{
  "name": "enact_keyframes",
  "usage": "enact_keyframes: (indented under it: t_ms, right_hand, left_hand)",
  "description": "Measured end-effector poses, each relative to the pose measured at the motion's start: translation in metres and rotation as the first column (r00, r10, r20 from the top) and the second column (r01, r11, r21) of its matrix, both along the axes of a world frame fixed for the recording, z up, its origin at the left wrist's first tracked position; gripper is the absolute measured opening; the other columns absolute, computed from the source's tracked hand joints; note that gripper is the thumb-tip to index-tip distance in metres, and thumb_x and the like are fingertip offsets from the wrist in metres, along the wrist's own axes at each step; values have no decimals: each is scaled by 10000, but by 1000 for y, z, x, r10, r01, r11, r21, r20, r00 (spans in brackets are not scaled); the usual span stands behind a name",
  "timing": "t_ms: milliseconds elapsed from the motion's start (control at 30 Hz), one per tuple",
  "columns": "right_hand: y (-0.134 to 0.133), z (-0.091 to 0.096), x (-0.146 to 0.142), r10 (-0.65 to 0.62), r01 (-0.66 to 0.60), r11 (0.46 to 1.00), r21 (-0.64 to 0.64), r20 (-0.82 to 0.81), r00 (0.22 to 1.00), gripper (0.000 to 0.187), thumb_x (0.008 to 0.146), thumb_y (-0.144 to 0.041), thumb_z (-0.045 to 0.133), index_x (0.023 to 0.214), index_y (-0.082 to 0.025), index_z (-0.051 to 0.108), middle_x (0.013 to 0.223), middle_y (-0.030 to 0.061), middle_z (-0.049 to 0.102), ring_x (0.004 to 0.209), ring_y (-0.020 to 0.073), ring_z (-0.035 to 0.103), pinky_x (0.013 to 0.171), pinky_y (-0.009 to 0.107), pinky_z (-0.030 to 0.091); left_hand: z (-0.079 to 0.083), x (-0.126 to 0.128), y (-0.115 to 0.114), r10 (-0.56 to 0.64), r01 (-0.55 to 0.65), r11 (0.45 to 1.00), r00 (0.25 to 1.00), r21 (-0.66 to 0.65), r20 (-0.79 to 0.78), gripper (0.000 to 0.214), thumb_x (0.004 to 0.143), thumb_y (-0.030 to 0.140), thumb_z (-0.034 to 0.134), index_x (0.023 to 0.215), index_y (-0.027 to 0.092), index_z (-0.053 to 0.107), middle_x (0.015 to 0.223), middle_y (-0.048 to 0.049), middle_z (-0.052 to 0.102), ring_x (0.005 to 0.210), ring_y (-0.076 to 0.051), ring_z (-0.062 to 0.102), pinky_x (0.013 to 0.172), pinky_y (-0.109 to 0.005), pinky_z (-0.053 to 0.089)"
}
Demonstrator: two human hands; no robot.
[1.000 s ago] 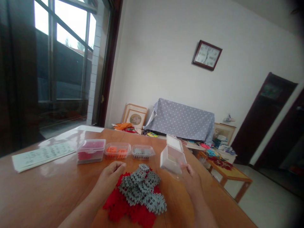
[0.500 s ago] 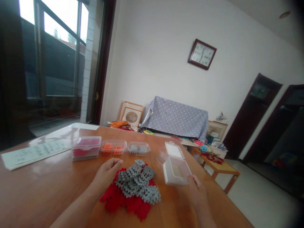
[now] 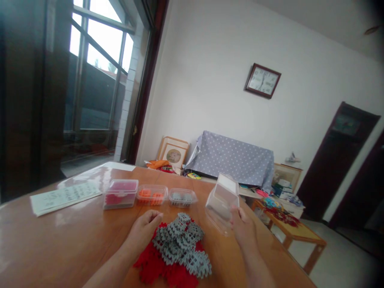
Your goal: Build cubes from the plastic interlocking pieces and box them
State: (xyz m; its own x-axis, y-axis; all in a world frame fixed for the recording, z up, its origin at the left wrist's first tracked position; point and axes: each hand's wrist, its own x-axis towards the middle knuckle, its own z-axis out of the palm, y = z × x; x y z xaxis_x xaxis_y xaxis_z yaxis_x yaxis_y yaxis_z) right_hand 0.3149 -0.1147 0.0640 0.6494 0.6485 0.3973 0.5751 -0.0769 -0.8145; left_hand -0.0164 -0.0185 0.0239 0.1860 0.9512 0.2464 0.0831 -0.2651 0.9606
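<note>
My right hand is closed on the near right side of a clear plastic box, whose hinged lid stands raised. A shallow clear container seems to overlap the box there; where one ends and the other begins is hard to tell. My left hand has its fingers curled together beside a grey openwork piece of small interlocking plastic parts. That piece lies on a similar red one. Whether anything sits inside the left fingers is hidden.
Behind my left hand stand a clear box with pink-red contents, a container of orange parts and one of grey parts. Printed sheets lie left on the wooden table. A low bench stands beyond the right edge.
My right hand has raised and tilted the box, moving it away from me over the shallow clear container. My left hand stays beside the grey piece. The whole view has shifted slightly.
</note>
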Motion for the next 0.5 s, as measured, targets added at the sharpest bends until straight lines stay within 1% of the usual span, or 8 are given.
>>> enact_keyframes:
  t_ms: [67, 133, 233, 367, 500]
  right_hand:
    - [30, 2, -2, 7, -8, 1000, 23, 39, 999, 600, 862, -706, 392, 808, -187, 688, 610, 46, 657, 582, 223, 599, 522, 281, 377]
    - [60, 2, -4, -2, -2, 999, 32, 112, 994, 593, 870, -688, 380, 820, -191, 699, 631, 59, 678, 598, 228, 607, 533, 283, 378]
    - [101, -1, -8, -4, -2, 1000, 28, 184, 983, 581, 889, -665, 353, 800, -200, 690, 660, 69, 695, 614, 231, 609, 558, 288, 378]
    - [145, -8, -11, -14, 12, 1000, 11, 212, 977, 559, 910, -634, 322, 742, -216, 652, 687, 83, 704, 663, 246, 629, 588, 293, 377]
    - [183, -12, -6, 2, 6, 999, -33, 241, 971, 510, 918, -591, 343, 752, -223, 656, 735, 86, 724, 703, 248, 651, 601, 287, 376]
  left_hand:
    - [1, 0, 1, 9, -9, 1000, 1000, -2, -6, 450, 774, 621, 607, 723, 174, 614, 655, 22, 553, 641, -159, 502, 614, -256, 390]
    - [0, 1, 1, 21, -22, 1000, 1000, -6, -18, 440, 768, 614, 607, 717, 178, 608, 649, 19, 550, 642, -165, 500, 614, -261, 393]
    - [-4, 3, 4, 12, -12, 1000, 999, 3, -33, 441, 770, 615, 596, 710, 178, 608, 668, 8, 567, 664, -174, 511, 624, -264, 401]
    - [-10, 5, 7, 2, -2, 1000, 999, 2, -50, 469, 773, 648, 581, 705, 184, 614, 714, -14, 613, 689, -189, 538, 640, -268, 417]
    - [-10, 5, 6, -44, 41, 999, 996, -26, -83, 492, 805, 671, 540, 760, 191, 642, 763, -33, 644, 757, -214, 577, 694, -283, 450]
